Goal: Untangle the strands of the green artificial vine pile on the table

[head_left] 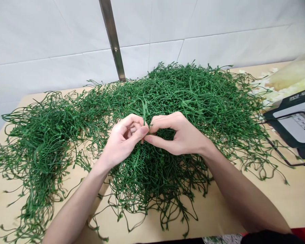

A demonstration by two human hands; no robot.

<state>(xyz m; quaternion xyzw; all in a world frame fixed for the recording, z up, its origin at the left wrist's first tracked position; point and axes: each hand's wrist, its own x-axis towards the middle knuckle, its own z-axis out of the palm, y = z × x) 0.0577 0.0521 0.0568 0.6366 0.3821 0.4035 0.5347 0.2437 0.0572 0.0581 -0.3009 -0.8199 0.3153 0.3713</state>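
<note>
My left hand pinches a flat green artificial leaf strand between thumb and forefinger, its tip pointing up. Close against it, my right hand has its thumb and forefinger drawn together at the lower end of the same strand. The fingertips of both hands meet and hide the exact grip. Behind and beneath them spreads a big heap of thin green artificial stems, many with small knobbed or forked ends. Its near part hangs loosely below my hands.
A second clump of stems lies at the left on the wooden tabletop. Behind stands a tiled wall with a metal upright. At the right are a dark box with a white label and white artificial flowers.
</note>
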